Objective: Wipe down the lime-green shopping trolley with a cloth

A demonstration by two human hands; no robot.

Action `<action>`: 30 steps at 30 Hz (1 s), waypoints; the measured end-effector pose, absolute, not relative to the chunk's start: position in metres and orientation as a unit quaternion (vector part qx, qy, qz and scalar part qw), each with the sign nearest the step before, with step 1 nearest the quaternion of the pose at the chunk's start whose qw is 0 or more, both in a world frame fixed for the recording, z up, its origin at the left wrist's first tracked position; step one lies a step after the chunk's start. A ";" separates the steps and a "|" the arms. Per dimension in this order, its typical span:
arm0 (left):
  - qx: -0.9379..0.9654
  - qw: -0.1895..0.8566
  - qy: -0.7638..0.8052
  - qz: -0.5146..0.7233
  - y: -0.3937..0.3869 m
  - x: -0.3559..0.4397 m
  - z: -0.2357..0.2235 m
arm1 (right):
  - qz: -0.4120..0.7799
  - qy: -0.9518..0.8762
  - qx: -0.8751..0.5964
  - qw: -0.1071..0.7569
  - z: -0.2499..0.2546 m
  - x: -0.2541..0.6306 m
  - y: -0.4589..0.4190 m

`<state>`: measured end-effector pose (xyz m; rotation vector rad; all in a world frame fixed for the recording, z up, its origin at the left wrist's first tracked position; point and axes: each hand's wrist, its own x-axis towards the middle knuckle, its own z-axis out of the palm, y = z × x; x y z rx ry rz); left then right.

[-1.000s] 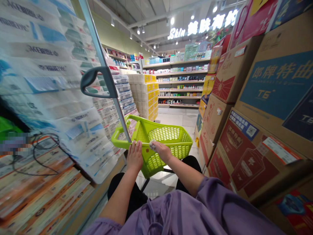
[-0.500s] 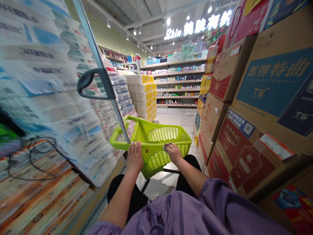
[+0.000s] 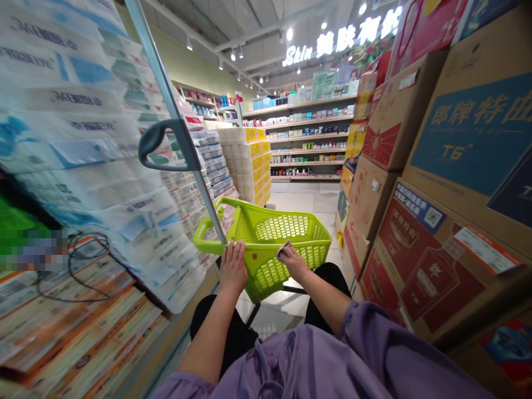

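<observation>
A lime-green shopping trolley basket [image 3: 266, 280] with perforated sides stands in front of my knees, and its inside looks bare. My left hand [image 3: 233, 270] grips its near rim, fingers laid over the edge close to the foot of the metal pole. A crumpled greyish cloth or wipe [image 3: 283, 251] is pinched in my right hand [image 3: 295, 264], at the near side just by the rim. The silver pole [image 3: 154, 61] rises at the basket's left and carries a grey loop handle [image 3: 177, 145].
Stacked packs of tissue paper [image 3: 78, 111] rise on the left, above flat boxes [image 3: 95, 327] with a black cable [image 3: 72, 263]. Large cartons [image 3: 449, 260] wall the right side. Beyond the tiled floor [image 3: 299, 200] stand shelves of small goods [image 3: 307, 133].
The scene has shifted slightly right in view. My right hand with the cloth has moved a little left along the basket's rim, and more of the cloth shows. My left hand stays on the rim.
</observation>
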<state>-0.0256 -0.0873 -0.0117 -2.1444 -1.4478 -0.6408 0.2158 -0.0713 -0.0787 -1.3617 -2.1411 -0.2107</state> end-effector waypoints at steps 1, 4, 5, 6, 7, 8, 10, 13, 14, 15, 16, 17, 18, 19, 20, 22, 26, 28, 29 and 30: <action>-0.781 0.236 -0.529 -0.234 -0.087 -0.025 -0.011 | -0.078 -0.802 -0.518 0.288 -0.080 0.216 -0.072; -0.781 0.231 -0.528 -0.242 -0.087 -0.023 -0.011 | -0.075 -0.807 -0.520 0.271 -0.078 0.206 -0.075; -0.781 0.228 -0.526 -0.246 -0.086 -0.022 -0.011 | -0.074 -0.814 -0.514 0.261 -0.077 0.199 -0.075; -0.782 0.225 -0.525 -0.251 -0.085 -0.022 -0.011 | -0.072 -0.823 -0.505 0.250 -0.075 0.192 -0.074; -0.782 0.223 -0.523 -0.256 -0.084 -0.022 -0.011 | -0.068 -0.832 -0.495 0.239 -0.072 0.186 -0.074; -0.782 0.221 -0.522 -0.259 -0.083 -0.022 -0.012 | -0.064 -0.842 -0.484 0.227 -0.070 0.179 -0.073; -0.784 0.218 -0.520 -0.261 -0.081 -0.022 -0.012 | -0.054 -0.870 -0.450 0.193 -0.065 0.170 -0.070; -0.785 0.214 -0.524 -0.253 -0.083 -0.021 -0.011 | -0.041 -0.891 -0.423 0.161 -0.060 0.160 -0.066; -0.785 0.212 -0.526 -0.249 -0.084 -0.020 -0.010 | -0.039 -0.894 -0.418 0.156 -0.061 0.157 -0.066; -0.786 0.210 -0.528 -0.244 -0.086 -0.020 -0.009 | -0.038 -0.897 -0.414 0.153 -0.062 0.154 -0.066; -0.787 0.208 -0.530 -0.239 -0.087 -0.019 -0.008 | -0.037 -0.901 -0.407 0.147 -0.064 0.150 -0.066; -0.787 0.207 -0.532 -0.235 -0.088 -0.019 -0.007 | -0.036 -0.905 -0.401 0.140 -0.067 0.146 -0.067; -0.787 0.206 -0.533 -0.232 -0.088 -0.019 -0.007 | -0.036 -0.909 -0.394 0.132 -0.069 0.141 -0.068; -0.787 0.206 -0.534 -0.231 -0.089 -0.019 -0.007 | -0.037 -0.913 -0.387 0.125 -0.071 0.138 -0.069; -0.786 0.207 -0.535 -0.231 -0.088 -0.020 -0.007 | -0.039 -0.916 -0.381 0.120 -0.073 0.134 -0.069; -0.786 0.210 -0.533 -0.234 -0.088 -0.022 -0.008 | -0.049 -0.919 -0.375 0.113 -0.074 0.130 -0.069; -0.786 0.220 -0.530 -0.228 -0.088 -0.024 -0.009 | -0.075 -0.916 -0.378 0.114 -0.067 0.133 -0.066; -0.786 0.222 -0.533 -0.220 -0.089 -0.025 -0.009 | -0.084 -0.911 -0.386 0.120 -0.060 0.137 -0.067; -0.786 0.223 -0.535 -0.216 -0.089 -0.025 -0.010 | -0.087 -0.908 -0.390 0.122 -0.055 0.138 -0.068; -0.785 0.223 -0.537 -0.213 -0.089 -0.025 -0.011 | -0.090 -0.907 -0.392 0.128 -0.049 0.138 -0.070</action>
